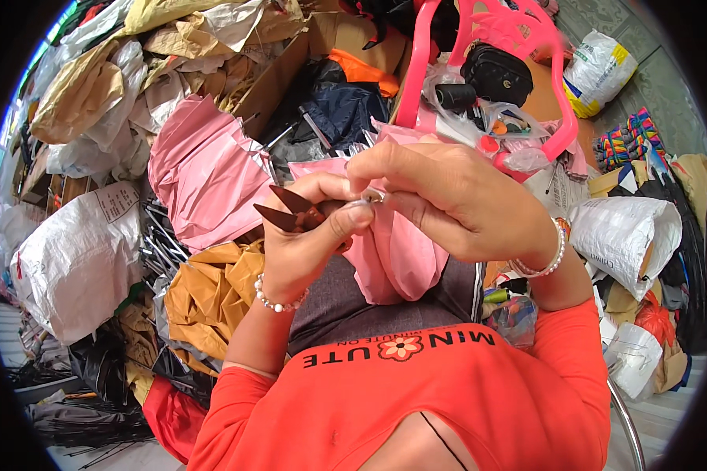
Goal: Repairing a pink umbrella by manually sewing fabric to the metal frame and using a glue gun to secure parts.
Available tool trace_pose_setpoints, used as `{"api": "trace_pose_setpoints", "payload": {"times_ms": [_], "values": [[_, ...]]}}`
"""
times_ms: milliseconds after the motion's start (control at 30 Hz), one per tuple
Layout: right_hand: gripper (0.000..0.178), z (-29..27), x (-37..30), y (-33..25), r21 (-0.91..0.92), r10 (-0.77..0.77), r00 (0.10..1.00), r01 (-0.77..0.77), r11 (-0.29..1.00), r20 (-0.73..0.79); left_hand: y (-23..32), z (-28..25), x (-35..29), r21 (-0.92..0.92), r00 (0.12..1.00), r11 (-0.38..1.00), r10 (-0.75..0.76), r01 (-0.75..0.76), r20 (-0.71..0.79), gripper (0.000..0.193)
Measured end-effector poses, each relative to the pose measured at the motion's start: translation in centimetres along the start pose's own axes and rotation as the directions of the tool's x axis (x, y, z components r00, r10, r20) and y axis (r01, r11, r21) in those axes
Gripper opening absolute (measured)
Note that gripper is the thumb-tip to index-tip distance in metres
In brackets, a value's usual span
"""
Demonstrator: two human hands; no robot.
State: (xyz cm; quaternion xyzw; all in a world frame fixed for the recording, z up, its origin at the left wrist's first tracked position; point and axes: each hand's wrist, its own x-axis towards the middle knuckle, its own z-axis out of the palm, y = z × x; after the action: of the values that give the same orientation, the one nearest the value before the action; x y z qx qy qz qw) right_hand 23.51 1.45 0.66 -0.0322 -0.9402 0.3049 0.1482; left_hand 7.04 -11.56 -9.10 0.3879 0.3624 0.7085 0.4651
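Note:
A pink umbrella canopy (397,259) hangs in folds over my lap, beneath both hands. My left hand (310,239) is closed around a scissor-like tool (288,210) with two dark pointed blades, which stick out to the left away from the fabric. The thumb and forefinger of that hand also pinch a small silvery metal part (375,197) at the canopy's edge. My right hand (475,204) is closed too, its fingertips pressed together at the same metal part. Whatever fine piece those right fingertips hold is hidden.
More folded pink canopy (208,169) lies ahead on the left, beside ochre cloth (216,290) and metal umbrella rods (161,235). A pink plastic chair (562,129) ahead holds a black pouch (497,74) and a dark thread spool (456,96). White sacks (78,259) and brown paper crowd the left.

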Motion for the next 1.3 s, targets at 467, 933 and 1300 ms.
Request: {"api": "trace_pose_setpoints", "payload": {"times_ms": [467,933,1300], "values": [[0.018,1.4,0.3,6.0,0.43,0.018,0.992,-0.069,0.9,0.122,-0.1,1.2,-0.3,-0.065,0.992,0.995,0.071,-0.078,-0.104,0.019],[0.012,0.1,5.1,5.2,0.437,-0.222,0.969,0.247,0.865,-0.109,-0.3,0.8,-0.5,-0.132,0.998,0.991,-0.028,0.02,-0.054,0.027],[0.015,-0.2,7.8,-0.3,-0.141,-0.254,0.958,0.273,0.952,0.135,-0.5,0.5,-0.1,-0.301,0.999,0.953,-0.025,0.012,-0.042,0.046]]}}
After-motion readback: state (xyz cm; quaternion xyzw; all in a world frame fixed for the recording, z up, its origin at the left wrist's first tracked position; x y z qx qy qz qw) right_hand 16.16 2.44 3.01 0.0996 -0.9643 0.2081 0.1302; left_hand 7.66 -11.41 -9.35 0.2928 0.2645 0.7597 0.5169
